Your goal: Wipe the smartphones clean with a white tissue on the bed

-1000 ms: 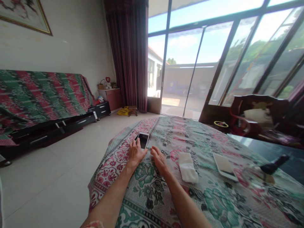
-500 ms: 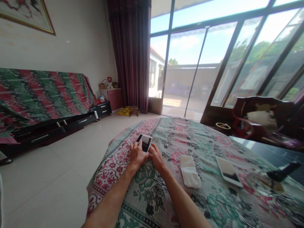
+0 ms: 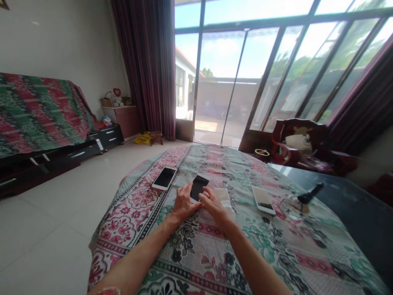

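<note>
A phone with a dark screen and pale edges (image 3: 200, 184) is between my two hands above the patterned cloth. My left hand (image 3: 184, 200) grips its left edge, fingers bent along the side. From the other side my right hand (image 3: 214, 204) holds the lower right edge with curled fingers; the thumbs nearly meet at the near end. A folded white tissue (image 3: 226, 197) lies partly under my right hand and forearm. Left of my hands, a white-framed phone (image 3: 164, 178) rests screen up. Another white phone (image 3: 263, 200) lies farther right.
The floral tablecloth (image 3: 211, 250) covers a rounded table. At right are a clear glass dish (image 3: 290, 207) with a black object (image 3: 310, 193) leaning over it, and a dark tabletop (image 3: 346, 200). A wooden armchair (image 3: 302, 141) stands behind.
My hands have moved right with the phone, toward the tissue. The white-framed phone now lies apart from them on the left. The view has turned right.
</note>
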`<state>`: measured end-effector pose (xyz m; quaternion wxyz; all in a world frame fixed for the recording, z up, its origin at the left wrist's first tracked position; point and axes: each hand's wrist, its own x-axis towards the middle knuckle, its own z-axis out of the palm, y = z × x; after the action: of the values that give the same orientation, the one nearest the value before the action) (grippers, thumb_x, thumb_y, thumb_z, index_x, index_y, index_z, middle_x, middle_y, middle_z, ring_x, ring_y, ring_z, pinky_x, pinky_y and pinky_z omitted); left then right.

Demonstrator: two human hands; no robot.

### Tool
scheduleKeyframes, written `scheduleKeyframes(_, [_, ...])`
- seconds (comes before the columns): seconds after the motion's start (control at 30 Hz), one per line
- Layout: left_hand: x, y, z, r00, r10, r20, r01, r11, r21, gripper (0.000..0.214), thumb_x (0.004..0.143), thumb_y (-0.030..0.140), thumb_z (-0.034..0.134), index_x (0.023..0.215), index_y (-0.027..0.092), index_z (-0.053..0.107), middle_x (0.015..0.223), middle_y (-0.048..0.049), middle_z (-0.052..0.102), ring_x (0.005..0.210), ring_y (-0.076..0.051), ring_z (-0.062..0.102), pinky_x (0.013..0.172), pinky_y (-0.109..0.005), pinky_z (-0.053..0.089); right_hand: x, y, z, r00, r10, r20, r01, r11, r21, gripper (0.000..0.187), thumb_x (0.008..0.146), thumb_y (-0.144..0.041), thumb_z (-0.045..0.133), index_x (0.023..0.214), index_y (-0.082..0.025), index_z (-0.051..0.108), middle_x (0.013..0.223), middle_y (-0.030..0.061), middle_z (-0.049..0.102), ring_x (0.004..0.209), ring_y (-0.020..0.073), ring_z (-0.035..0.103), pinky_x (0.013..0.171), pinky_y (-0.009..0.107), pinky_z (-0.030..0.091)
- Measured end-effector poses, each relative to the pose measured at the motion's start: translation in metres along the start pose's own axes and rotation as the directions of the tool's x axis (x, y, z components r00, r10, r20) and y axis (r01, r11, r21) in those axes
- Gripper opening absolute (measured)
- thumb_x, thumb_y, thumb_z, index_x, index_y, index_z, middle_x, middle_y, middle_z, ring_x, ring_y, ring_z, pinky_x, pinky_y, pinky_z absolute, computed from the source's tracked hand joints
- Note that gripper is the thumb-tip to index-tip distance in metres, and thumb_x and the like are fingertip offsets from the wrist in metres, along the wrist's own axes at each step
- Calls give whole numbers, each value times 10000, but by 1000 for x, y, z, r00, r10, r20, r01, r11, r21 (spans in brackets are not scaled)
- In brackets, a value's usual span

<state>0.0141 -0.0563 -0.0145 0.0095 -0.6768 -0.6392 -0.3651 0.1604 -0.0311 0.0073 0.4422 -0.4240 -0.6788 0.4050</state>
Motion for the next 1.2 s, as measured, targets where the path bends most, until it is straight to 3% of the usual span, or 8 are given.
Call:
scheduleKeyframes(0.1, [-3, 2, 2, 999, -1, 34, 2, 1000, -17, 772, 659, 394, 719, 1333, 112, 471, 1267, -169, 573, 1169, -320, 519, 1020, -453, 380, -4, -10, -24, 994, -47, 93, 69, 968, -240, 330, 778, -312, 549, 1057, -189, 674, 1001, 98, 716, 887, 238, 670, 803, 371, 520])
scheduleKeyframes(0.2, [-3, 3, 0, 998, -37, 42, 38, 999, -23, 809, 628, 370, 737, 1346, 128, 454, 1296, -160, 556, 1212, -323, 494, 1042, -455, 363, -7, -11, -49, 986, -167, -2, 145, 862, -485, 352, 808, -310, 522, 1106, -178, 653, 1090, 127, 688, 980, 268, 640, 901, 426, 475])
scheduleKeyframes(0.5, [-2, 3, -5, 991, -52, 121, 55, 998, -26, 807, 666, 381, 723, 1368, 119, 423, 1298, -155, 557, 1224, -298, 494, 1078, -422, 339, -15, 33, -60, 964, -263, -34, 174, 724, -668, 382, 845, -331, 514, 1169, -160, 621, 1287, 155, 570, 1212, 283, 497, 1056, 465, 359])
scheduleKeyframes(0.67, [-7, 8, -5, 993, -42, 114, 43, 999, -6, 775, 663, 391, 715, 1351, 140, 459, 1262, -138, 577, 1186, -304, 511, 1045, -418, 374, -12, 33, -68, 953, -291, -81, 204, 818, -538, 306, 884, -337, 438, 1009, -201, 682, 1092, 100, 679, 1043, 230, 593, 965, 388, 434])
scheduleKeyframes(0.8, [-13, 25, 1, 991, 6, 134, -4, 1000, -14, 789, 651, 425, 721, 1338, 123, 479, 1212, -139, 596, 1152, -305, 523, 1014, -409, 401, -8, 36, -77, 907, -159, -390, 22, 942, -334, 438, 889, -470, 394, 1032, -166, 675, 1008, 104, 707, 913, 223, 625, 837, 336, 468])
scheduleKeyframes(0.9, [-15, 46, 9, 988, 21, 155, -20, 1000, -8, 796, 642, 440, 735, 1326, 115, 493, 1199, -153, 598, 1123, -313, 533, 989, -411, 419, -6, 40, -83, 854, -42, -519, -76, 976, -203, 535, 861, -557, 388, 1015, -133, 677, 908, 101, 711, 788, 215, 608, 740, 316, 464])
scheduleKeyframes(1.07, [-12, 72, 27, 977, 61, 202, -50, 997, -63, 829, 630, 467, 762, 1337, 143, 476, 1307, -171, 548, 1194, -344, 501, 1011, -463, 398, -4, 46, -87, 817, -21, -577, -71, 988, -137, 548, 840, -575, 400, 1008, -131, 674, 863, 84, 700, 750, 207, 581, 702, 306, 450])
scheduleKeyframes(1.2, [-13, 65, 30, 979, 101, 178, -74, 986, -151, 854, 644, 437, 758, 1368, 125, 428, 1373, -185, 499, 1264, -338, 463, 1041, -474, 394, -2, 49, -88, 813, -13, -582, -73, 989, -125, 538, 834, -558, 404, 1030, -134, 670, 885, 87, 698, 766, 214, 582, 716, 314, 449])
